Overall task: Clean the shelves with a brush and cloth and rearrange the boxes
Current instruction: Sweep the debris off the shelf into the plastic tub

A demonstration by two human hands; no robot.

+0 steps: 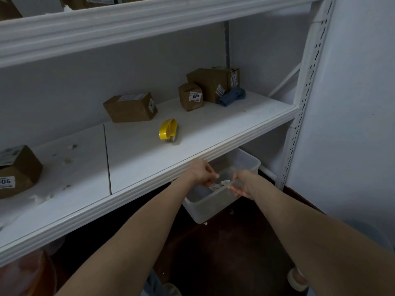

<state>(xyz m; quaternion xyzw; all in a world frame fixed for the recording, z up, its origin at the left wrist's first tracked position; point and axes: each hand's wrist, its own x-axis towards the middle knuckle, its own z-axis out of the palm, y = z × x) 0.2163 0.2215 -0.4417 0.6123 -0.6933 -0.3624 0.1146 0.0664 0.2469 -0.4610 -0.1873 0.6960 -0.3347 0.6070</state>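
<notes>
left hand (203, 173), right hand (243, 184) over bin (206, 209)

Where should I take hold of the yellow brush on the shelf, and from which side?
Grip the yellow brush by its rounded yellow handle, coming from above and from the open front of the shelf. The handle stands highest and faces up, the bristles lie low at the near end, and nothing touches it.

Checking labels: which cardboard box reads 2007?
The small box right of the yellow brush, in front of the bigger boxes; its label reads 2007.
</notes>
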